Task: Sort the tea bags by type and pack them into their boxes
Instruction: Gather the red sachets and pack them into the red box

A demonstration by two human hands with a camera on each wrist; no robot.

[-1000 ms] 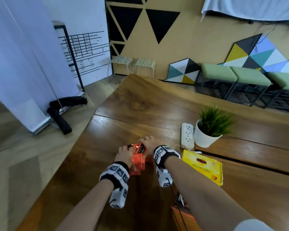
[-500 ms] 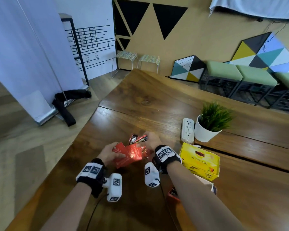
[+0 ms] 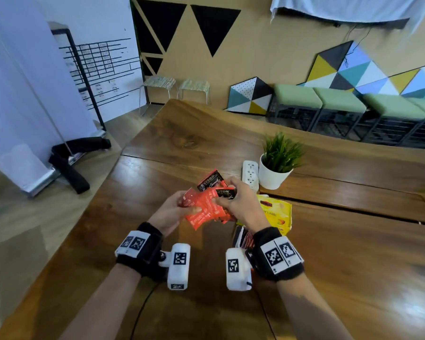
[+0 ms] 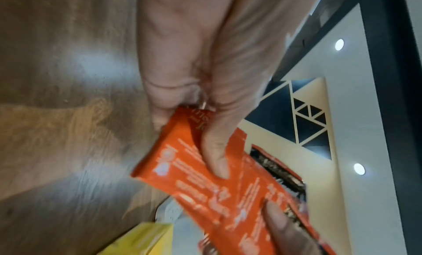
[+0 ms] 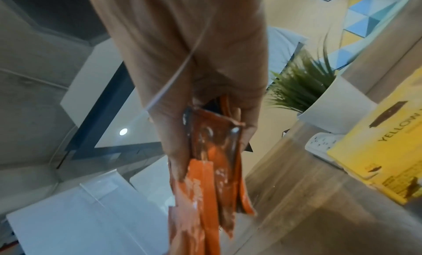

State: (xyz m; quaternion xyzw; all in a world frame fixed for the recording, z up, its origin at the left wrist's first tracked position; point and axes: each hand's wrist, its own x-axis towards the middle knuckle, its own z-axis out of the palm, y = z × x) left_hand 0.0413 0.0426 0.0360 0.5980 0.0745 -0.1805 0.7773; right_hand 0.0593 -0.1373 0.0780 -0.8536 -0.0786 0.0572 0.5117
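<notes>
1. A fanned bundle of red tea bags (image 3: 207,208) is held above the wooden table (image 3: 353,253), just in front of the yellow box (image 3: 279,213), which serves as the landmark here.
2. The bundle is pinched at its end farther from the yellow box by the left hand (image 3: 168,213), thumb on top and fingers curled beneath, as is plain in the left wrist view.
3. The end nearer the yellow box is gripped by the right hand (image 3: 241,203), with its fingers curled round several sachets at once; neither hand is open.
4. The bundle's long axis runs roughly from hand to hand, slanting up toward the plant pot (image 3: 271,176) behind the yellow box.
5. A second, red box (image 3: 243,240) is partly seen on the near side of the yellow box, mostly hidden under the right wrist. It is judged to be the home of these sachets, so the right hand is the nearer one to it.
6. The coming move is judged to turn on swinging the bundle down and back toward that box.
7. The sachets are seen as flat, glossy red-orange packets with white print; two at the far edge show black panels with lettering. The exact count cannot be told.
</notes>
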